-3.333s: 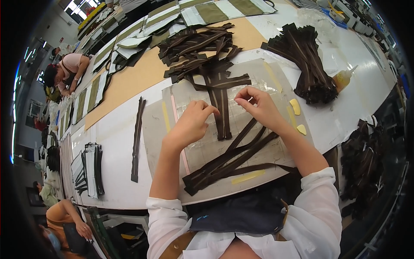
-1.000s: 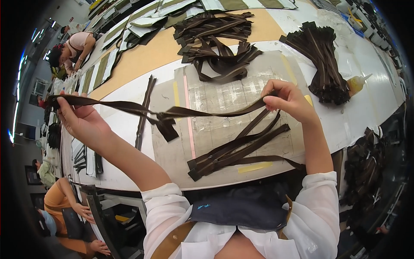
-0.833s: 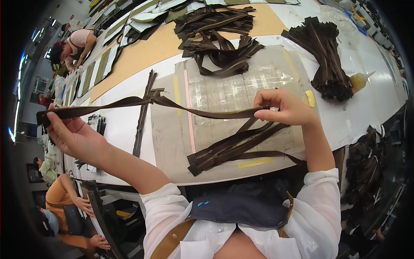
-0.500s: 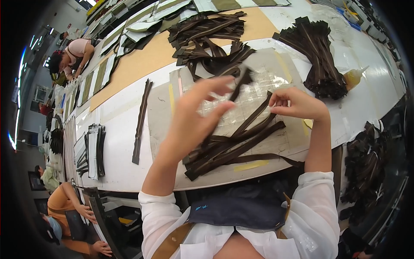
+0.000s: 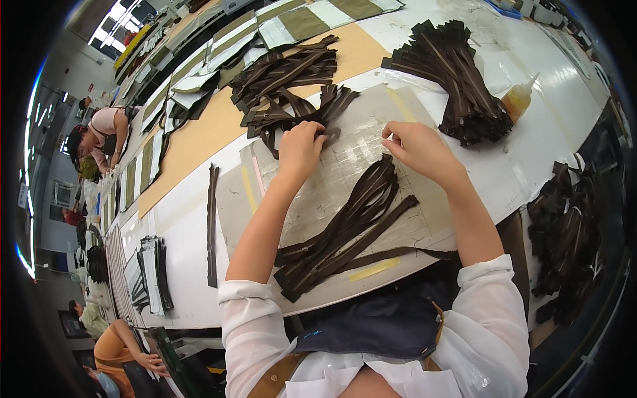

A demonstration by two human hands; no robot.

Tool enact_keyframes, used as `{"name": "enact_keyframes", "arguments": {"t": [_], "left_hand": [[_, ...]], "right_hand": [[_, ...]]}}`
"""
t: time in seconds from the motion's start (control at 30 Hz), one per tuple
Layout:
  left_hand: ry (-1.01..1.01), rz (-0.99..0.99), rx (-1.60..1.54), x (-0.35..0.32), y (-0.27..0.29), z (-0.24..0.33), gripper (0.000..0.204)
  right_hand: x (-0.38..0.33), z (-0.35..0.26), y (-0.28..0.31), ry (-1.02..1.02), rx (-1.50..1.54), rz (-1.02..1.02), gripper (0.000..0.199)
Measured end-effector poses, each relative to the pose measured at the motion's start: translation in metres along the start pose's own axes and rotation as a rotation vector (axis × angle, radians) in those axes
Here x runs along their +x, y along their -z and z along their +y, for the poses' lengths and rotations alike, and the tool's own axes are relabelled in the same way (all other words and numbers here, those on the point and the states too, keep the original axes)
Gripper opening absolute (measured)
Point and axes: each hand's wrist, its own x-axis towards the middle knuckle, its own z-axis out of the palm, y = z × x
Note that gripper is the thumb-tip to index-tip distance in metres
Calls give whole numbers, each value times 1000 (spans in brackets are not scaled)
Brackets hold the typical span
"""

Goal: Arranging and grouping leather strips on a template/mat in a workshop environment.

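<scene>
My left hand [image 5: 302, 151] reaches to the near side of a loose pile of dark brown zippers [image 5: 285, 109], its fingers closed on a zipper end [image 5: 333, 134] that is slightly blurred. My right hand [image 5: 418, 149] hovers over the grey work mat, fingers curled in and thumb near the index finger, with nothing visible in them. Below it, a fanned bunch of zippers [image 5: 352, 215] lies slantwise across the mat [image 5: 434, 212], its far ends gathered near my right fingertips but apart from them.
One zipper [image 5: 212, 225] lies alone left of the mat. A thick zipper bundle [image 5: 458, 83] and a bottle of yellowish liquid [image 5: 519, 99] stand far right. Stacked fabric pieces [image 5: 151, 275] lie left. More zippers [image 5: 567, 232] hang at right. Other people work on the left.
My left hand has moved away to the zipper pile; the zipper it swung is now on the bunch. My right hand has let go of the zipper ends and lifted off. The view has shifted.
</scene>
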Motion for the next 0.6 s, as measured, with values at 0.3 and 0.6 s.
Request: {"name": "enact_keyframes", "arguments": {"t": [0.3, 0.6], "left_hand": [[-113, 343, 246, 44, -11, -5, 24], [95, 182, -543, 44, 16, 10, 21]], "right_hand": [[2, -7, -11, 45, 95, 8, 14], [8, -5, -20, -26, 246, 168, 24]]}}
